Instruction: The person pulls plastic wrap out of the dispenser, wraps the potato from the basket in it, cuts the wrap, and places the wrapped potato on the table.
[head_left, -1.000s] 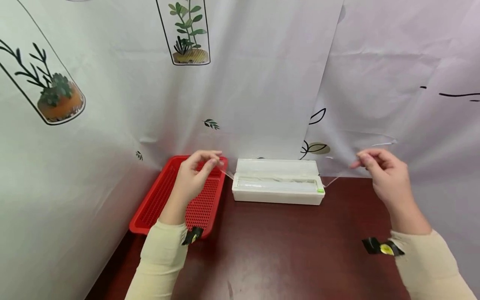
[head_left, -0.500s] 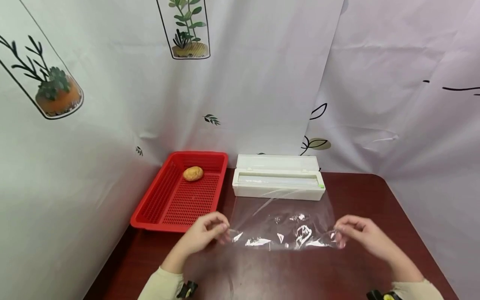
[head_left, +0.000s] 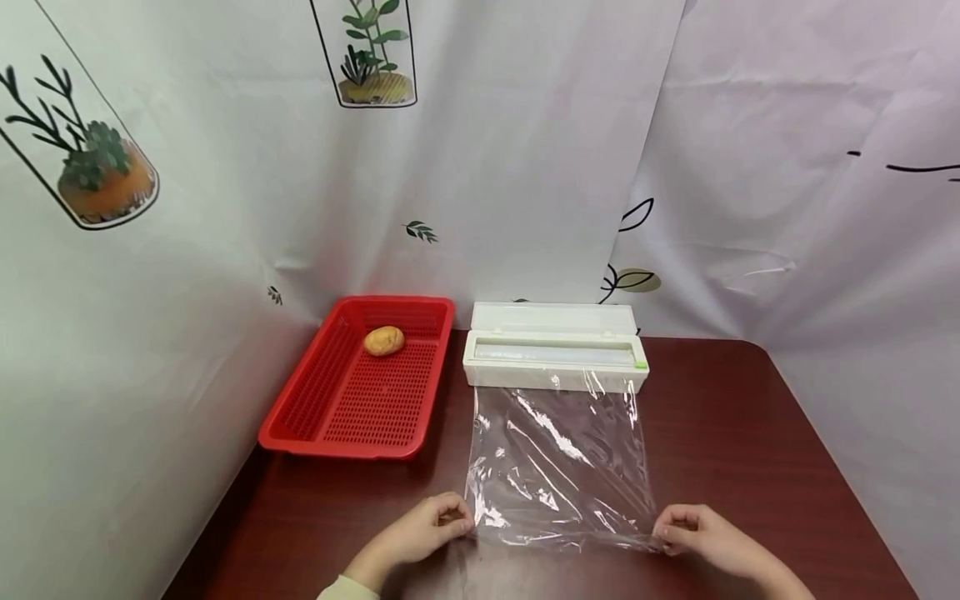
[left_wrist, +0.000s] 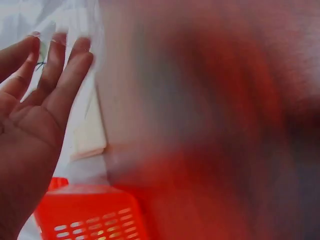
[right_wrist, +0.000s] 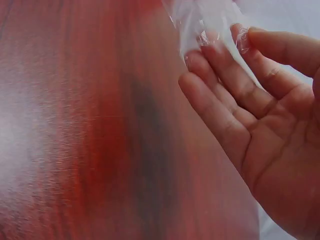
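Nearest, at 7 o'clock, left hand (head_left: 420,533) pinching the near left corner of the cling film (head_left: 558,467); at 5 o'clock, right hand (head_left: 701,537) pinching the right corner, wrist cut off by the frame edge. Film stretched flat over the dark red table (head_left: 750,433) toward 12 o'clock, still joined to the white dispenser box (head_left: 555,354). Left wrist view too blurred to confirm that grip. Farther, at 11 o'clock, red basket (head_left: 360,392) holding a potato (head_left: 384,340).

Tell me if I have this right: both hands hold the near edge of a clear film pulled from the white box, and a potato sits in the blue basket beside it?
One detail is off: the basket is red, not blue, as the head view shows. The rest holds: the left hand and right hand hold the near edge of the clear film drawn from the white box, and the potato sits in the basket.
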